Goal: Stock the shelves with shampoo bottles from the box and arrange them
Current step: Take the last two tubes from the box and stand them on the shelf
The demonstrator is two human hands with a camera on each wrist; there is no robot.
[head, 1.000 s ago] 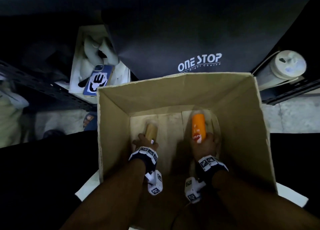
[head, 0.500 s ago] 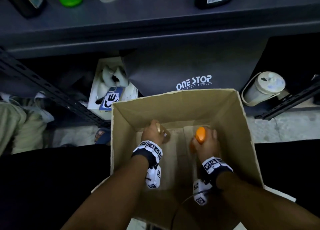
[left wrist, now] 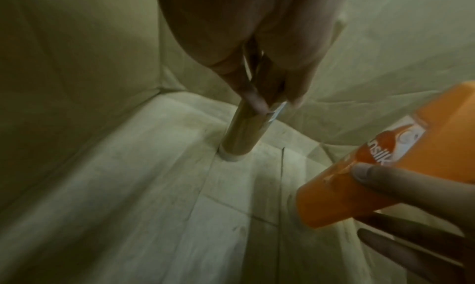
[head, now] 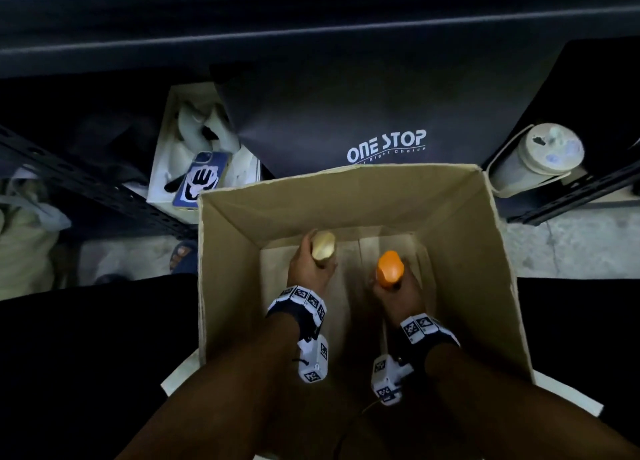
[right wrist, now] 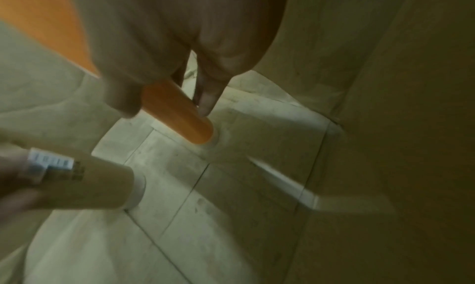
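Both hands are down inside an open cardboard box (head: 460, 251). My left hand (head: 310, 269) grips a beige-gold shampoo bottle (head: 322, 245) held upright, cap end down (left wrist: 240, 138). My right hand (head: 394, 293) grips an orange shampoo bottle (head: 390, 269), also upright with its cap end down (right wrist: 180, 113). In the left wrist view the orange bottle (left wrist: 380, 166) shows a label, with the right hand's fingers (left wrist: 390, 178) wrapped around it. The beige bottle (right wrist: 85, 182) carries a white barcode sticker. The box floor (left wrist: 154, 186) beneath them is bare cardboard.
A dark shelf edge (head: 311, 33) runs across the top. Beyond the box stand a black ONE STOP bag (head: 386, 146), a white box holding a phone (head: 202, 179), and a white lidded cup (head: 540, 158) at right. Slotted metal rack beams (head: 86, 182) run on the left.
Both bottles, lying flat on the box floor a second ago, have been tipped upright and lifted in the hands. The head view swung up to the shelf and back down.
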